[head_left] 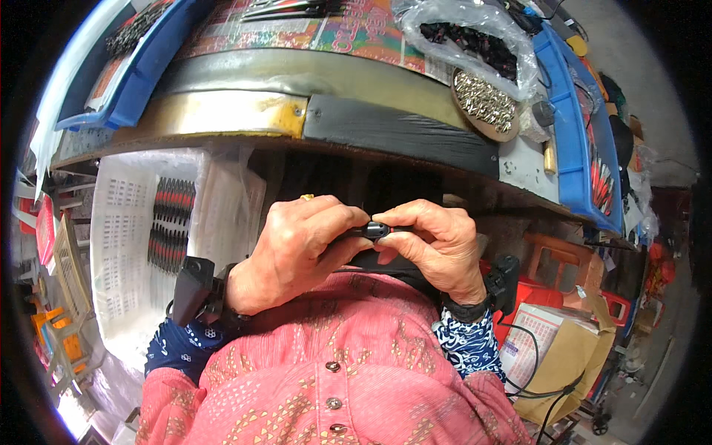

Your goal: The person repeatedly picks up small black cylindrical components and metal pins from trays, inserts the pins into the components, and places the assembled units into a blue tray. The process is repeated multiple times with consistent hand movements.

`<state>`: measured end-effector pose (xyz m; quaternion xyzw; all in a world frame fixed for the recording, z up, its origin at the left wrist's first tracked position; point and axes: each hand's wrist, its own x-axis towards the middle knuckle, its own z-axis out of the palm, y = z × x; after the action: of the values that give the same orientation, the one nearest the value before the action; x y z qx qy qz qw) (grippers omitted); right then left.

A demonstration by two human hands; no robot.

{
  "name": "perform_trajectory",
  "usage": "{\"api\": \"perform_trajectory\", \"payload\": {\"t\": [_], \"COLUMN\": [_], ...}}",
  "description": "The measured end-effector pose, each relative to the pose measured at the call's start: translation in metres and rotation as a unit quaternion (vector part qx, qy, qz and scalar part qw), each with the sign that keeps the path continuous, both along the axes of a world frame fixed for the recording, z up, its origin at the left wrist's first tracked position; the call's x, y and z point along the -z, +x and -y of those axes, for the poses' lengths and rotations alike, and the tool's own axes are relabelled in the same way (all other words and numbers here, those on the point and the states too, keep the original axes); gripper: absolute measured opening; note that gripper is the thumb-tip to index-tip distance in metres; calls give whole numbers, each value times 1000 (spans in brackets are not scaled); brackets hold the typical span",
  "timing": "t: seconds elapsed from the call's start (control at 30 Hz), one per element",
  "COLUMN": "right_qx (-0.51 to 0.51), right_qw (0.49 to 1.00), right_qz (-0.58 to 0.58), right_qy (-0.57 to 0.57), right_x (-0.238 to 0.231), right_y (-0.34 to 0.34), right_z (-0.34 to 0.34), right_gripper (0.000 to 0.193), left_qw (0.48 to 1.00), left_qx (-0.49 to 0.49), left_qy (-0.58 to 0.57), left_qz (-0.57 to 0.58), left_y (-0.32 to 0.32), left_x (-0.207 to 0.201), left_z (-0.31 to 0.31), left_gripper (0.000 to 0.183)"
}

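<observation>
Both hands are raised in front of my chest, just below the bench edge, and meet at a small black rounded piece (pixel 376 231) with an opening on its face. My left hand (pixel 300 241) is closed, pinching its left side, where a dark shaft runs in between thumb and forefinger. From the right, my right hand (pixel 437 245) pinches the same piece with thumb and forefinger. A hint of red shows near the right fingertips. The rest of the piece is hidden by my fingers.
A white plastic basket (pixel 122 245) at the left holds rows of black-and-red tools (pixel 172 215). On the bench (pixel 400 130) stand a bowl of small metal pieces (pixel 486 104), a clear bag (pixel 426 18) of dark parts and blue bins (pixel 571 126). A brown paper bag (pixel 564 363) lies at right.
</observation>
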<state>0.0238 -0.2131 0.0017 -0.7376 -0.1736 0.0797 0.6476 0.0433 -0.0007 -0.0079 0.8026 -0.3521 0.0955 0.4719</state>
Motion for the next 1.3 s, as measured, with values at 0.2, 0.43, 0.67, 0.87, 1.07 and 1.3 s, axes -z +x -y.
{"api": "perform_trajectory", "payload": {"t": [0.2, 0.43, 0.67, 0.87, 1.07, 1.3], "right_qx": [-26, -4, 147, 315, 313, 321], "right_qw": [1000, 1000, 987, 845, 777, 769], "right_qz": [-12, -18, 37, 256, 312, 311], "right_qy": [-6, 17, -51, -349, -448, -456], "right_x": [-6, -15, -36, -33, -21, -17], "right_y": [6, 10, 21, 52, 64, 64], "right_z": [6, 10, 38, 74, 84, 83], "right_gripper": [14, 16, 16, 19, 28, 29], "left_qw": [1000, 1000, 1000, 999, 998, 998], "left_qx": [5, 7, -2, -34, -53, -55], "left_qy": [1, -4, 0, 5, 25, 33], "left_qz": [2, 2, 12, 2, 1, -2], "left_y": [4, 12, 23, 29, 33, 35], "left_x": [-9, -19, -29, -30, -33, -32], "left_z": [4, 11, 17, 14, 11, 13], "left_gripper": [24, 23, 24, 26, 24, 24]}}
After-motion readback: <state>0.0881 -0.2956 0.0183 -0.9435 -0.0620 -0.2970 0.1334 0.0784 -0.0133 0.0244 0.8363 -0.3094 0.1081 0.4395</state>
